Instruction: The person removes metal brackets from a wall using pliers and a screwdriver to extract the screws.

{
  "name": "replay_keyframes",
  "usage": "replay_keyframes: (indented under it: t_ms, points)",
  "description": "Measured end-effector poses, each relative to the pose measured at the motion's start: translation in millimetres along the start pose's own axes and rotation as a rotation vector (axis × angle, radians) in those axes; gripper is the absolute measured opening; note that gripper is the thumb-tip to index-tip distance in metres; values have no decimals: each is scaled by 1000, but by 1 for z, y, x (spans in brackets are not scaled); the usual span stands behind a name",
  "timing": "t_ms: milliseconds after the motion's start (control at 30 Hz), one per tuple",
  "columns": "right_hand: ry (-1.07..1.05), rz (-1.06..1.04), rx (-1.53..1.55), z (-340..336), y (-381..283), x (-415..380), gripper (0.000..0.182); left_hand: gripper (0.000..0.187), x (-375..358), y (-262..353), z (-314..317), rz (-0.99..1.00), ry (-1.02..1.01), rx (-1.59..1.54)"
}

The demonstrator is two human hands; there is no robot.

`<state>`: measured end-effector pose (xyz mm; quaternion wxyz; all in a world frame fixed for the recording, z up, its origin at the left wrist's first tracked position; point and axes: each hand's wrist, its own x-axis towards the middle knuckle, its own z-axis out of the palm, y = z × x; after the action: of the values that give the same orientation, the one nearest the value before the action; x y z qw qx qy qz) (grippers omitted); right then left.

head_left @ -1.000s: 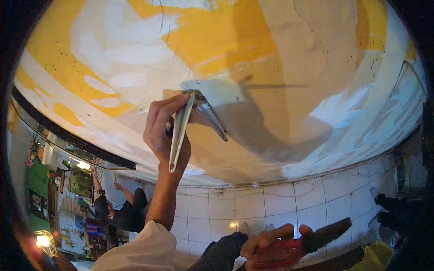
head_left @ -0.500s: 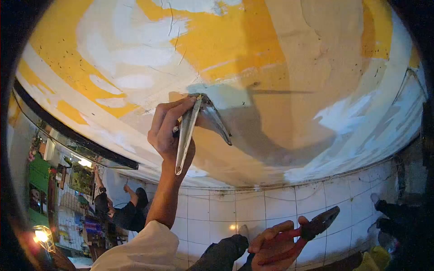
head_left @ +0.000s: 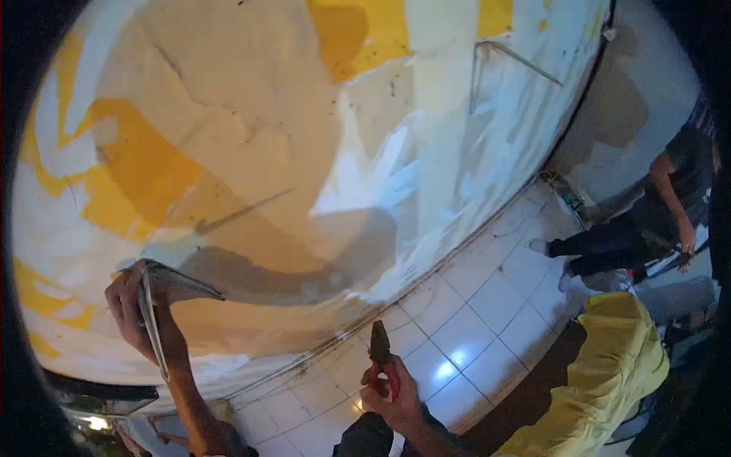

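Note:
My left hand (head_left: 135,308) is closed round a metal bracket (head_left: 158,335) at the painted wall, low on the left. One arm of the bracket points down along my wrist; the other slants away to the right against the wall. Pliers (head_left: 379,346) with red handles stand jaws up in my right hand (head_left: 397,396), whose fingers wrap the handles above the tiled floor. A second bracket (head_left: 521,61) is fixed on the wall at the upper right.
The wall (head_left: 251,152) has orange, cream and white patches. White floor tiles (head_left: 464,327) run along its foot. A yellow cloth (head_left: 601,373) drapes at the lower right. Another person (head_left: 651,206) stands at the right, and a dark-edged panel (head_left: 99,390) is at the lower left.
The view has swung to the right, bringing the other person and more yellow cloth into sight. My left hand still holds the bracket. The pliers now point up instead of up and right.

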<state>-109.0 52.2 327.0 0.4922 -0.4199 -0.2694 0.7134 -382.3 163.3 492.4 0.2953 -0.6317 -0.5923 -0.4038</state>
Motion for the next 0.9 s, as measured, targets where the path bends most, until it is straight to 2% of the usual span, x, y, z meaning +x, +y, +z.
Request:
replay_keyframes:
  t_ms: [200, 267, 400, 467, 567, 600, 700, 833, 900]
  points:
    - [183, 61, -27, -40, 17, -2, 44, 18, 8, -3, 5, 7, 16, -49]
    - [196, 70, 14, -51, 33, -5, 50, 18, 4, -10, 5, -18, 16, -68]
    - [182, 32, -36, -65, 47, -11, 53, 18, 3, -6, 4, 60, 2, -61]
    - [209, 64, -35, -65, 45, -11, 50, 19, 5, -4, 2, 98, -17, -20]
    - [210, 43, -10, -69, 51, -13, 45, 22, -2, -7, 2, -40, -13, -96]
    - [203, 23, 3, -73, 57, -14, 42, 23, -2, -6, 1, -27, -2, -83]
    - [229, -14, -200, -92, 86, -19, 37, 25, -4, -10, 3, -20, 26, -100]
    - [327, 114, -13, -80, 56, -38, 35, 25, -1, -7, 1, 3, -4, -49]
    - [346, 138, -40, -107, 99, -51, 34, 24, 1, -4, -1, 1, -23, -66]
